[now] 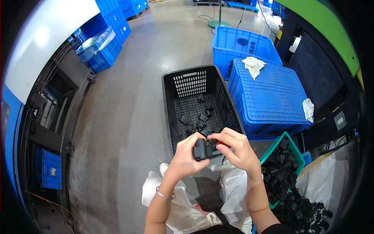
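Above the near end of a black crate (166, 105), my left hand (185, 155) is closed around a black plastic part (200, 150). The part has a rounded, tube-like side and a boxy end. My right hand (236, 149) is closed in a pinch at the right side of the same part, its thumb and forefinger close together on dark plastic. The fingers partly hide where they touch it. Several similar black plastic parts (201, 120) lie loose on the crate's perforated floor, most of them toward the near end.
Right of the crate stands a lidded blue bin (272, 93) with white cloths (254, 66) on it, and an open blue bin (249, 45) behind. A green crate (297, 150) overflows with black parts at my lower right. Machines flank both sides; blue crates (113, 23) are stacked far left.
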The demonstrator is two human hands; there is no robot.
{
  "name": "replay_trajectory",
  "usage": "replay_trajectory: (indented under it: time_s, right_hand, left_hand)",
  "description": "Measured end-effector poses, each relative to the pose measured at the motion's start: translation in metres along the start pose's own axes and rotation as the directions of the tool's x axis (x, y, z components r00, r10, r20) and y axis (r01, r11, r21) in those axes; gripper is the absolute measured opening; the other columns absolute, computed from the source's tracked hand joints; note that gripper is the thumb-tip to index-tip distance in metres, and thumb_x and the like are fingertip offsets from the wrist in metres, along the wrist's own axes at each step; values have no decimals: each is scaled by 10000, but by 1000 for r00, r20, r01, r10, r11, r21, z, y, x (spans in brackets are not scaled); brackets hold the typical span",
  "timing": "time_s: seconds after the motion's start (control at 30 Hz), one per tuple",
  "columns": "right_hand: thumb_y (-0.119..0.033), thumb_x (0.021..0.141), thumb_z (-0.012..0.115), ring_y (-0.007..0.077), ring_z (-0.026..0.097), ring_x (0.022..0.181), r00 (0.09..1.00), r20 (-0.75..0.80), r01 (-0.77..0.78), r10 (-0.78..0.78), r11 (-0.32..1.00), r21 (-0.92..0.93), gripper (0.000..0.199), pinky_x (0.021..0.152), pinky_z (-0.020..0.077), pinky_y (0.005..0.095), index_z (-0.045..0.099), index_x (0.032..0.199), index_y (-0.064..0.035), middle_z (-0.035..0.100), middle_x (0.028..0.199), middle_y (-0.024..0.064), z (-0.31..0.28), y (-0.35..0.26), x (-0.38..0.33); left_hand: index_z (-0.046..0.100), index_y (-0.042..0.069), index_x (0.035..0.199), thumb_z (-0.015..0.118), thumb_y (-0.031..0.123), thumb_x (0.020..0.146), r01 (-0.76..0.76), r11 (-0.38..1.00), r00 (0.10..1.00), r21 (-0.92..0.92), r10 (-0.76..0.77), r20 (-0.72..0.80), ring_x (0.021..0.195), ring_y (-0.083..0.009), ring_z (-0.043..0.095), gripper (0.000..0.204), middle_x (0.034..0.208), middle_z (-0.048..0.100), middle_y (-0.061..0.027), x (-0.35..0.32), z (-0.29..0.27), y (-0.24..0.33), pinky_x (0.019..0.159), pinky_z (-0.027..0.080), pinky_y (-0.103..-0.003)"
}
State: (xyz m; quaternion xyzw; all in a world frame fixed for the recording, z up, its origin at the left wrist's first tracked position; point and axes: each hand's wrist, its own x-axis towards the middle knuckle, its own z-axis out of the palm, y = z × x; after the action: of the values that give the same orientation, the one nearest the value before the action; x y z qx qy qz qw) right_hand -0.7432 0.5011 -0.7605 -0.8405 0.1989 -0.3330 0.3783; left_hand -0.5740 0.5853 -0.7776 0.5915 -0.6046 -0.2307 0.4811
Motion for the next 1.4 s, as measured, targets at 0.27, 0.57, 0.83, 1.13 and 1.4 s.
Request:
replay_trajectory:
  time_s: [0.27, 0.57, 0.83, 1.13, 1.4]
  right_hand:
    - [-141, 793, 692, 269, 628, 618, 999, 52, 3, -6, 998, 57, 204, 563, 488, 339, 688, 955, -18, 652, 764, 123, 7, 5, -4]
    - [-134, 783, 694, 241, 612, 570, 992, 128, -6, -6, 996, 92, 189, 513, 453, 305, 697, 918, -1, 663, 749, 131, 3, 5, -2]
    - [-113, 775, 700, 217, 624, 569, 989, 144, -55, 29, 983, 176, 192, 508, 453, 286, 700, 927, 4, 675, 762, 135, 1, 4, -2]
    - [-103, 767, 711, 219, 637, 585, 998, -29, -57, 63, 983, 175, 199, 529, 475, 280, 697, 924, 18, 681, 764, 134, 15, -2, -6]
    - [-105, 771, 706, 209, 590, 533, 991, 135, -14, -5, 990, 138, 185, 490, 434, 284, 701, 923, -1, 651, 712, 115, -1, 3, -4]
  left_hand:
    - [529, -1, 928, 713, 102, 576, 7, 1000, 991, 17, -9, 130, 702, -275, 573, 411, 789, 534, -123, -2, -8, 0, 646, 460, -333]
    - [525, 21, 869, 716, 122, 528, -71, 997, 993, 42, 67, 98, 686, -284, 563, 404, 765, 531, -114, -3, -7, -3, 649, 458, -333]
    - [527, 23, 840, 721, 104, 541, -96, 994, 991, 43, 91, 95, 674, -269, 561, 366, 761, 527, -111, -3, -6, -2, 631, 451, -327]
    - [518, 35, 809, 738, 114, 545, -224, 969, 973, 101, 229, -33, 651, -255, 548, 353, 749, 521, -94, -1, -2, -7, 617, 450, -315]
    - [537, 14, 874, 761, 116, 583, -173, 983, 981, 59, 167, 95, 701, -310, 580, 381, 781, 534, -126, -3, -6, -3, 636, 467, -356]
